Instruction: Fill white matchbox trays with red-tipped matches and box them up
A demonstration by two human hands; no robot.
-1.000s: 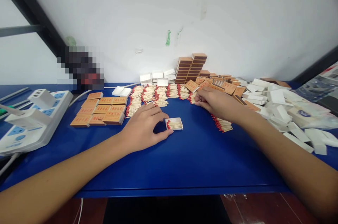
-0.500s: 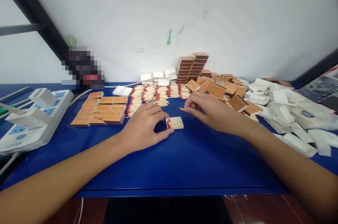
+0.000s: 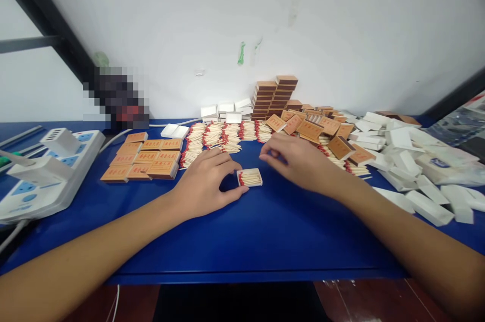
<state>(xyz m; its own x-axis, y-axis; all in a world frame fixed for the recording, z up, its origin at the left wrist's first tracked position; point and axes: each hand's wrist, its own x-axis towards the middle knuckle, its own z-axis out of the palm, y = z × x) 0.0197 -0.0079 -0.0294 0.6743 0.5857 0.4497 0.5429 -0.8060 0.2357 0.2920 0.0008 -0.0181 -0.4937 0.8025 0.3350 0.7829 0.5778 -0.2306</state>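
Observation:
A small white inner tray (image 3: 250,178) with red-tipped matches in it lies on the blue table (image 3: 265,231). My left hand (image 3: 204,183) rests curled beside it, with thumb and fingertips gripping the tray's left end. My right hand (image 3: 299,157) hovers just right of and above the tray. Its fingers are pinched together around a match that barely shows. Rows of loose matches (image 3: 223,137) lie behind the tray, and more matches (image 3: 350,166) lie to the right.
Flat brown matchbox sleeves (image 3: 146,157) lie at the left, and stacked ones (image 3: 275,94) stand against the wall with a loose heap (image 3: 322,130) beside them. White trays (image 3: 409,165) are piled at the right. A power strip (image 3: 41,173) sits at the far left.
My right hand left the match pile at the right, came left with a match pinched in its fingers and now sits close to the tray. The left hand stayed on the tray.

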